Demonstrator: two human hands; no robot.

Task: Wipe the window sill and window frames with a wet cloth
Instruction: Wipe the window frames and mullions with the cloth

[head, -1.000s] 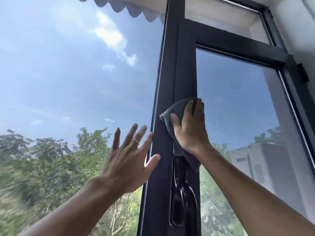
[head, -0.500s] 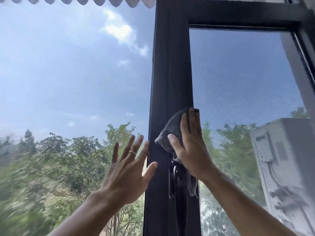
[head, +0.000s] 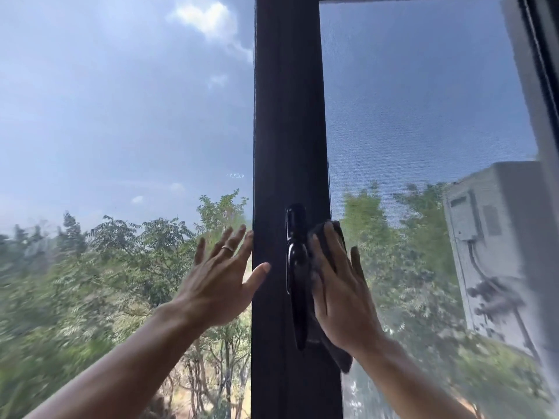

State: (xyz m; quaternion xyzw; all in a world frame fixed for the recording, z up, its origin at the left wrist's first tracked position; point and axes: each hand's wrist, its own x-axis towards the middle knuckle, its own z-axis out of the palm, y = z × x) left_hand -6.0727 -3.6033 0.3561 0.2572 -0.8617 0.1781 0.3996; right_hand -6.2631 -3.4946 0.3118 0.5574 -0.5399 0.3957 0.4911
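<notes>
Writing, brands or labels cannot be read anywhere on the frame, the handle or the cloth. The dark vertical window frame (head: 290, 116) runs from top to bottom through the middle of the view, with a glossy black handle (head: 298, 267) mounted on its right half, pointing down. The right hand (head: 341, 291) lies with fingers straight and close together, pressing a dark grey cloth (head: 329, 240) flat against the frame's right edge just beside the handle; the cloth shows above the fingertips and hangs out below the wrist. The left hand (head: 217, 282) is spread, fingers apart and holding nothing, its palm toward the left pane (head: 121, 116), thumb over the frame's left edge; a ring (head: 227, 248) sits on one finger. Right of the frame a mesh-textured pane (head: 423, 101) stretches wide, with bare frame above both hands
</notes>
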